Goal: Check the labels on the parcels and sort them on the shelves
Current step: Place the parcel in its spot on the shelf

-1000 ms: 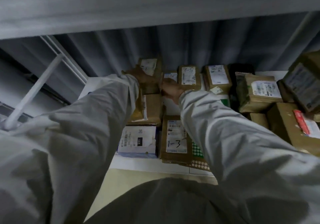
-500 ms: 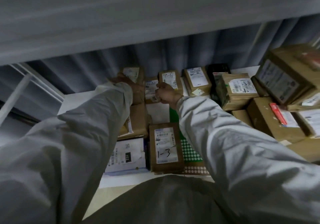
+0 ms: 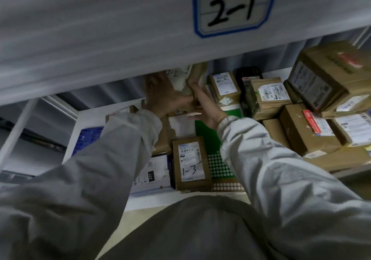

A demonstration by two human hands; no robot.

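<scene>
- Overhead, shelf edge (image 3: 100, 39) is showing tag "2-1" (image 3: 232, 6).
- Left hand (image 3: 166, 97) and right hand (image 3: 204, 107) are both gripping parcel marked "2-2" (image 3: 186, 79), lifted just beneath that edge, above parcel "1-3" (image 3: 190, 163).

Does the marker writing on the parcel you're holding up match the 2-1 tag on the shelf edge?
No. The held parcel, gripped by the left hand and right hand, reads 2-2, while the shelf tag reads 2-1.
</scene>
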